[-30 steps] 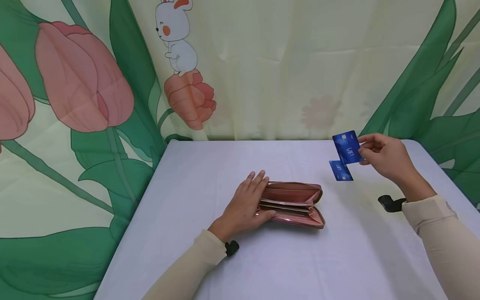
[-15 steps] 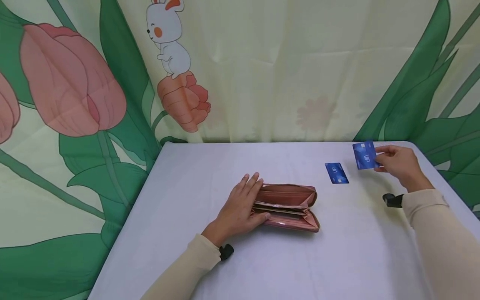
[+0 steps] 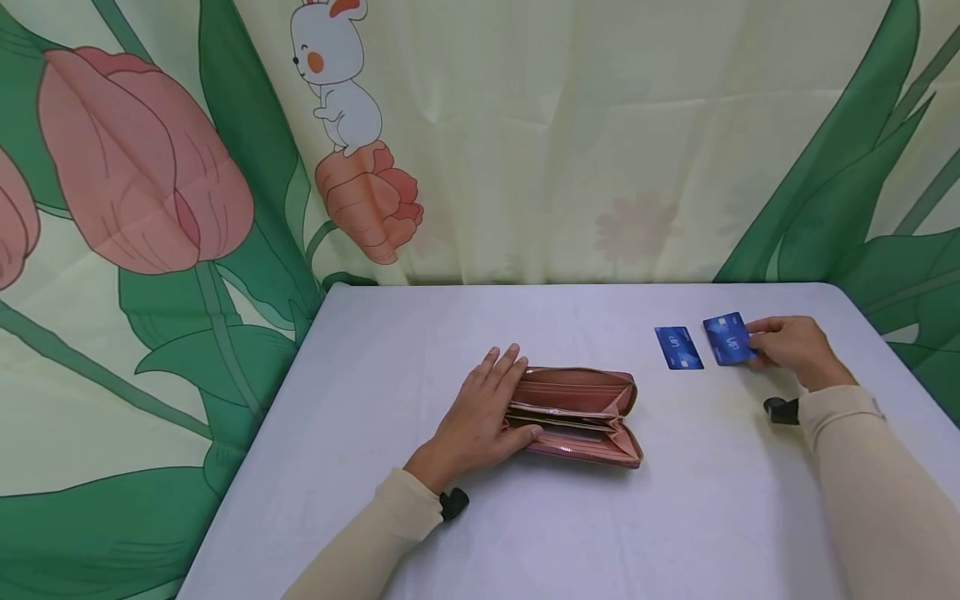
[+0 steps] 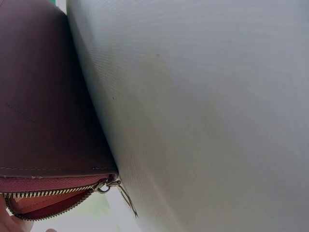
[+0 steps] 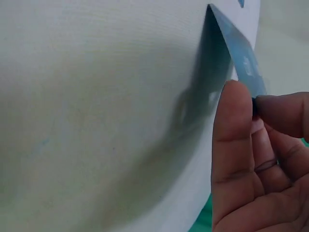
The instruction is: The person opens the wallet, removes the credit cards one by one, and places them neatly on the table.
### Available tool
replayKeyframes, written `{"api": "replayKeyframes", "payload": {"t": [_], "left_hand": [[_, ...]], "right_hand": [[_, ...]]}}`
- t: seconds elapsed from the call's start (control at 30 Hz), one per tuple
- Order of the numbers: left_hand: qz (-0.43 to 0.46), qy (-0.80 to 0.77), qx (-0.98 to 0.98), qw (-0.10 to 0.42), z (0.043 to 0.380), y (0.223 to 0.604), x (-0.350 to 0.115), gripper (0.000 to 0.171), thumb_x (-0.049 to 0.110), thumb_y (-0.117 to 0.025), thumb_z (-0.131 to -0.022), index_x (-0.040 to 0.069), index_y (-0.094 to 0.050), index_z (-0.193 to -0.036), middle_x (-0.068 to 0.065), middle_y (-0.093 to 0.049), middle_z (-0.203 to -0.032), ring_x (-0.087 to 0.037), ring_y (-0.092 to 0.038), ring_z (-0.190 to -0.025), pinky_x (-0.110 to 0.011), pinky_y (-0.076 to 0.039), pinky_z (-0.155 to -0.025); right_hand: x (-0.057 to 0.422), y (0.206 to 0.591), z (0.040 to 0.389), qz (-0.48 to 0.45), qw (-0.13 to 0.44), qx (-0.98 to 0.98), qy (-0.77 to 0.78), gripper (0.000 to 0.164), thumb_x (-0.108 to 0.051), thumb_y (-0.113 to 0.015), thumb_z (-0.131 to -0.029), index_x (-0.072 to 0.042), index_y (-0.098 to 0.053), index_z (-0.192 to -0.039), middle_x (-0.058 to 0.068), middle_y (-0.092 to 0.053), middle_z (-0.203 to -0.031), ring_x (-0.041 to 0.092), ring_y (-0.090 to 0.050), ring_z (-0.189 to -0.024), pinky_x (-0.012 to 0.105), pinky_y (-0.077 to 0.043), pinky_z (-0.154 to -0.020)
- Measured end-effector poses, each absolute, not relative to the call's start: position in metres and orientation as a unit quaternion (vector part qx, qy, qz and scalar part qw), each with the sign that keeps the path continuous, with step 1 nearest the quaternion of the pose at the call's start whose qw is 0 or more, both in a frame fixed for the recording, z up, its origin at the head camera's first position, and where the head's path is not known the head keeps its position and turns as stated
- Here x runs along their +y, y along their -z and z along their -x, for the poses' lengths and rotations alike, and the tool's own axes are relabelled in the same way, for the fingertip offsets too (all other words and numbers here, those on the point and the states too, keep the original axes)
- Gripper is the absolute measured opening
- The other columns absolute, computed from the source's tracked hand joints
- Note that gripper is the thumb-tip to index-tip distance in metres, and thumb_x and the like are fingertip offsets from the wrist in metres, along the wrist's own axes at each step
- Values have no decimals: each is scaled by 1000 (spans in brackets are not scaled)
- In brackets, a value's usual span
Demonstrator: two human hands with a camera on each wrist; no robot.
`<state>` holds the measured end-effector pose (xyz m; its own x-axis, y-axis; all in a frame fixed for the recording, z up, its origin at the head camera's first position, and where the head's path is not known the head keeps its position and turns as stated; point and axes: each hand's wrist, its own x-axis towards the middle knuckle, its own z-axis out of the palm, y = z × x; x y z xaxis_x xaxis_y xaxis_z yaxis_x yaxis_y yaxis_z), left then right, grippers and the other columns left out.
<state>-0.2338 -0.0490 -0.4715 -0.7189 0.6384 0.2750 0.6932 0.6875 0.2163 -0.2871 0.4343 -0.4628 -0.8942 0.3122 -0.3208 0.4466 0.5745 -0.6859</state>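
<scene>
Blue card [image 3: 726,337] says "VIP" lol, pinched in the right grip [image 3: 797,346], tilted over the bench [image 3: 675,517] just beside a second blue card [image 3: 679,347]. Left grip [image 3: 476,421]'s pretty relaxed, fingers straight, resting on an unzipped pink wallet [image 3: 577,388].

The white table [image 3: 405,333] is backed along its far edge by a cream curtain [image 3: 525,167], which is lightly creased. Beyond the left edge, a large pink tulip [image 3: 135,158] is printed among broad green leaves [image 3: 247,125], and a second tulip [image 3: 13,221] is cut off by the side of the head view. Past the far left corner, a white rabbit [image 3: 347,108] is shown seated on an orange carrot [image 3: 360,196]. Behind the far edge, just right of its middle, a pale pink flower [image 3: 637,227] is faintly printed. Beyond the far right corner, tall pointed leaves [image 3: 832,192] are seen.
</scene>
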Motion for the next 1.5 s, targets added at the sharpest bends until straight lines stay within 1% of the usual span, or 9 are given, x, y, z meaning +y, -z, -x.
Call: {"api": "replayKeyframes", "payload": {"t": [0.13,0.33,0.47,0.57,0.7,0.93,1.17,1.37,1.5], "left_hand": [[366,151,-913,95,234,472,-49,89,61,-51,-91,10,-17,-156,-4,-9,-163,-23,0,-150,-44,-14,-119],[366,151,-913,98,234,472,-49,89,61,-51,-91,11,-17,-156,-4,-9,-163,-23,1,-150,-45,-17,-118],[365,155,-913,97,233,471,-49,88,61,-51,-91,11,-18,-156,-4,-9,-163,-23,1,-150,-45,-16,-118],[364,154,-913,97,233,470,-49,88,60,-52,-91,11,-18,-156,-4,-9,-163,-23,0,-150,-44,-16,-118],[364,152,-914,98,233,470,-50,88,60,-51,-91,10,-18,-155,-4,-9,-163,-23,0,-150,-44,-16,-118],[363,153,-915,92,234,471,-49,89,62,-49,-91,11,-17,-156,-4,-9,-163,-22,2,-150,-44,-15,-118],[360,156,-915,91,235,471,-49,90,62,-50,-91,12,-15,-156,-3,-7,-164,-23,1,-150,-45,-15,-118],[360,157,-916,86,235,471,-48,90,62,-49,-91,13,-14,-156,-2,-6,-164,-23,1,-150,-45,-15,-118],[360,155,-916,86,234,471,-48,89,63,-49,-91,13,-15,-156,-3,-7,-164,-22,2,-150,-45,-15,-118]], "right_hand": [[436,468,287,-218,86,894,383,47,-16,-48,-97,10,-46,-135,34,-46,-124,27,-59,-84,26,-54,-62],[431,469,285,-210,70,915,336,43,-15,-50,-95,11,-51,-129,34,-50,-120,36,-55,-92,28,-49,-65],[425,466,283,-213,61,920,323,39,-12,-51,-95,11,-53,-127,35,-50,-121,43,-50,-100,45,-51,-75],[420,462,282,-212,51,930,295,39,-13,-50,-95,9,-53,-127,35,-49,-122,49,-43,-109,60,-45,-86],[412,456,281,-207,30,942,261,43,-19,-49,-97,6,-49,-133,34,-45,-127,53,-36,-116,68,-38,-91],[377,430,277,-118,-58,962,238,45,-27,-48,-99,2,-50,-134,34,-45,-131,51,-40,-116,66,-41,-90],[323,395,264,-8,-149,957,247,39,-23,-51,-98,0,-58,-128,29,-51,-129,47,-47,-114,65,-43,-85],[287,376,253,76,-198,947,242,33,-19,-60,-94,-2,-64,-122,24,-57,-124,41,-53,-110,60,-47,-80],[271,369,248,123,-215,937,246,30,-16,-65,-91,-3,-66,-119,21,-60,-123,39,-55,-111,58,-47,-82]]}}
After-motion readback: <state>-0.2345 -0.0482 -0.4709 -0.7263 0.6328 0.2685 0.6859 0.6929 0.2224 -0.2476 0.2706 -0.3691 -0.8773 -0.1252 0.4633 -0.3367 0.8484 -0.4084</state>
